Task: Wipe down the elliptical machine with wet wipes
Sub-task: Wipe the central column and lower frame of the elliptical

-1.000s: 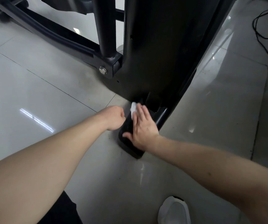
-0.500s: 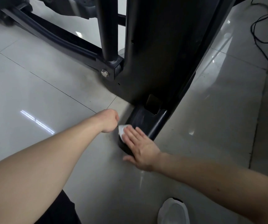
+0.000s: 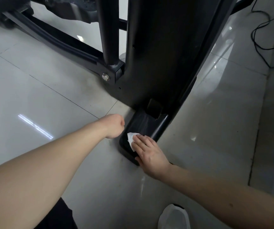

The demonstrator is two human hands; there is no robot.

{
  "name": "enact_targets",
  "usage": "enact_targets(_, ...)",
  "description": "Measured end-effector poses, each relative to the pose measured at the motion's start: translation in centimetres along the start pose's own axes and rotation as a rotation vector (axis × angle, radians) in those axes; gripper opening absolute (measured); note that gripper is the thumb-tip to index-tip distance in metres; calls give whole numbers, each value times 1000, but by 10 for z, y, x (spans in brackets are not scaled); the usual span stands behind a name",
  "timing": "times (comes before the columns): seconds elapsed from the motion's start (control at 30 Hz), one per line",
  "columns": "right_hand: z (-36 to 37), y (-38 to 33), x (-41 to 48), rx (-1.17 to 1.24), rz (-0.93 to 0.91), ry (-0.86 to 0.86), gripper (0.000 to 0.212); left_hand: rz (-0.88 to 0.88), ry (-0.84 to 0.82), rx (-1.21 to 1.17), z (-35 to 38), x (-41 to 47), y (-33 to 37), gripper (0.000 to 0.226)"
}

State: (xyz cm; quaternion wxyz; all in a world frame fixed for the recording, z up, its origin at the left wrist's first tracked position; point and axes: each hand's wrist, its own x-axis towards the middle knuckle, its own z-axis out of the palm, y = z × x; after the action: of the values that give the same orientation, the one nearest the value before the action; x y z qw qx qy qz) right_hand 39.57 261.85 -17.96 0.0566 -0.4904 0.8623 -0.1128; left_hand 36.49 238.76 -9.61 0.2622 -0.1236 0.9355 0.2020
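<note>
Wipe [image 3: 131, 140] pressed flat under right hand [image 3: 151, 154], fingers extended, on black foot [image 3: 143, 129] of elliptical [image 3: 159, 55]. Left hand [image 3: 114, 125] fisted just beside foot, above tiled floor [image 3: 42, 100].

You've got one view only, the head camera, wide-angle, looking forward and steeply down at the tiled floor [image 3: 38, 103]. It sits close: both your forearms stretch in from the bottom edge, and your white shoe [image 3: 174, 217] shows bottom right. The elliptical machine [image 3: 162, 52] fills the upper middle, its top cropped off. Straight lines bow near the frame's edges.
</note>
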Motion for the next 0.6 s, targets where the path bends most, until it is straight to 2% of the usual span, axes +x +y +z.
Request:
enact_targets(0.1, -1, 3, 4, 89, -80, 185, 22, 11, -13, -3, 2, -3, 4, 19)
enact_targets(0.17, -8, 3, 6, 199, -64, 252, 25, 10, -24, 13, 3, -5, 4, 22)
enact_targets(0.23, -25, 0, 11, 431, 130, 277, 27, 15, -31, 23, 3, -6, 3, 23)
enact_targets(0.3, -39, 4, 17, 741, 410, 265, 19, 21, -30, 28, 1, -7, 3, 23)
enact_targets(0.37, -45, 14, 24, 944, 577, 281, 13, 21, -29, 37, 0, -8, 3, 22)
enact_targets(0.4, -45, 20, 26, 907, 618, 303, 18, 19, -31, 40, 0, -9, 3, 21)
enact_targets(0.5, -40, 29, 26, 496, 633, 432, 43, 16, -40, 51, 0, -11, 3, 21)
enact_targets(0.57, -35, 28, 21, 313, 438, 442, 49, 14, -42, 49, 0, -12, 2, 22)
enact_targets(0.6, -30, 27, 18, 230, 309, 358, 55, 12, -42, 46, 0, -11, 2, 23)
